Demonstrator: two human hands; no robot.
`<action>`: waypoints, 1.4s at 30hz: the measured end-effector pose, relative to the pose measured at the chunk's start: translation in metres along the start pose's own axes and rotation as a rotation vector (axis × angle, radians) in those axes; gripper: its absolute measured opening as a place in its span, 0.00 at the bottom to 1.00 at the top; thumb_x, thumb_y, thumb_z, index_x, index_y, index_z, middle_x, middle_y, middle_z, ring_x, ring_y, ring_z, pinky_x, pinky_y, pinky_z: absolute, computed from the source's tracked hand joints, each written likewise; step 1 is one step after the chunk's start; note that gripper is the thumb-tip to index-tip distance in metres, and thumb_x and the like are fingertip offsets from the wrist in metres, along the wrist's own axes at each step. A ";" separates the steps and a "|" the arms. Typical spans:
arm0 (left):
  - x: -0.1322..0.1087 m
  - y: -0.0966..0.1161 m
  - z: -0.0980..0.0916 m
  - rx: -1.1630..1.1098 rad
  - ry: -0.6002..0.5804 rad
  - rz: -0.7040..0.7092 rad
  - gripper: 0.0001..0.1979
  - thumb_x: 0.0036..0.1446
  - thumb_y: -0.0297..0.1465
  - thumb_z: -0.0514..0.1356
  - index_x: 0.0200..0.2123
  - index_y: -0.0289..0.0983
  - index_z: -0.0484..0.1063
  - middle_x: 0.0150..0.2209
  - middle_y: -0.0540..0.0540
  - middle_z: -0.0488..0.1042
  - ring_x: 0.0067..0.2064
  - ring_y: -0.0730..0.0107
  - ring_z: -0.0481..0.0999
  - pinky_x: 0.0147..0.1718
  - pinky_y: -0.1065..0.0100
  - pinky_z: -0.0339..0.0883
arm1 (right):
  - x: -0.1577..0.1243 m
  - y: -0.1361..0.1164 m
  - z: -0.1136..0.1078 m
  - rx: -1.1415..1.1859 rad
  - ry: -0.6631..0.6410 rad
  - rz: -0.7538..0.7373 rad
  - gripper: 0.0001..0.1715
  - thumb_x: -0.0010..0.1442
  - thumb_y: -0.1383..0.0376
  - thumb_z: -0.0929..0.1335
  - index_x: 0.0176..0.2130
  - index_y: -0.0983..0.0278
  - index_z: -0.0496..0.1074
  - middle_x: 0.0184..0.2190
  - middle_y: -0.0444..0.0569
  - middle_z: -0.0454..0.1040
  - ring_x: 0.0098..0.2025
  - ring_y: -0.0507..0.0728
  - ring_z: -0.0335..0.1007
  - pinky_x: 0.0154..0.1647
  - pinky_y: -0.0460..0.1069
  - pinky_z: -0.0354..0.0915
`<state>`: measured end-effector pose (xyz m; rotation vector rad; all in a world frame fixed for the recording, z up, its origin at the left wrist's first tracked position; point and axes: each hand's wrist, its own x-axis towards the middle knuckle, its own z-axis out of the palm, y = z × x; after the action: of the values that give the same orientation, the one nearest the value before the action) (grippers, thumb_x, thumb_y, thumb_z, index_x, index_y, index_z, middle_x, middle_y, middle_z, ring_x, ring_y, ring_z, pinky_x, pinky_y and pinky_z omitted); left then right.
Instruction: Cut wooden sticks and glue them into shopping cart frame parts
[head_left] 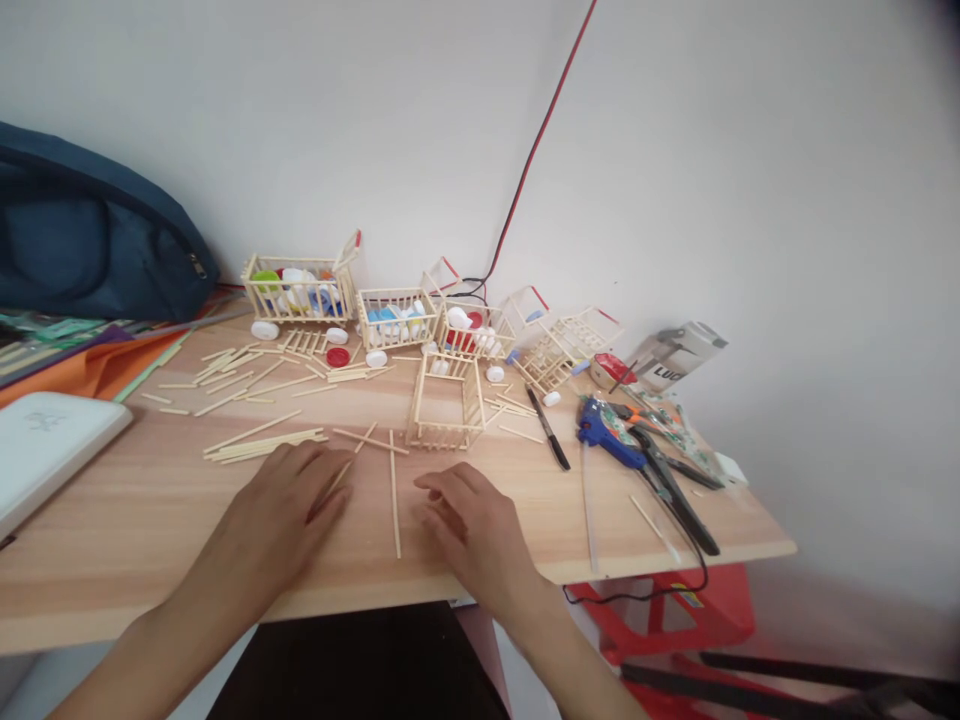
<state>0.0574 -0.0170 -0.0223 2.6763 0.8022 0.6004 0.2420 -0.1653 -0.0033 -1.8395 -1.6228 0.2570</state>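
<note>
A stick (371, 431) is pinched by the left hand (289, 510) toward the front edge of the worktop (555, 520), the right hand (480, 520) is half curled, its hold unclear, and one frame (448, 428) is built, loose sticks (266, 446) left unjoined.

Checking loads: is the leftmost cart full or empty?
Loaded, not empty: green, white and blue pieces show inside the cart.

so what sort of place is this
Probably a small craft workspace, perhaps at home: loose wooden sticks, little stick-built carts and what looks like a blue glue gun share one wooden tabletop.
</note>
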 end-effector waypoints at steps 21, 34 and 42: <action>-0.002 0.005 -0.001 -0.021 0.029 -0.024 0.13 0.62 0.36 0.49 0.39 0.38 0.71 0.40 0.43 0.73 0.44 0.57 0.70 0.46 0.57 0.64 | 0.000 -0.001 0.014 -0.089 -0.038 0.010 0.13 0.63 0.68 0.64 0.46 0.60 0.72 0.38 0.49 0.69 0.42 0.56 0.66 0.42 0.50 0.64; -0.003 0.006 -0.004 0.117 0.026 -0.043 0.15 0.62 0.31 0.46 0.37 0.37 0.72 0.38 0.42 0.73 0.42 0.55 0.70 0.45 0.55 0.65 | -0.004 0.001 0.013 0.013 0.009 -0.003 0.12 0.65 0.68 0.62 0.43 0.60 0.73 0.36 0.49 0.71 0.40 0.55 0.68 0.41 0.49 0.65; -0.004 0.007 -0.005 0.211 -0.015 -0.014 0.13 0.60 0.24 0.48 0.34 0.37 0.72 0.37 0.42 0.73 0.43 0.56 0.71 0.44 0.56 0.65 | -0.004 0.005 0.016 0.052 0.020 -0.024 0.11 0.65 0.68 0.62 0.43 0.60 0.73 0.37 0.49 0.72 0.41 0.55 0.69 0.43 0.49 0.66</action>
<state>0.0552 -0.0245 -0.0166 2.8572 0.9263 0.5174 0.2365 -0.1636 -0.0192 -1.7774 -1.6091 0.2663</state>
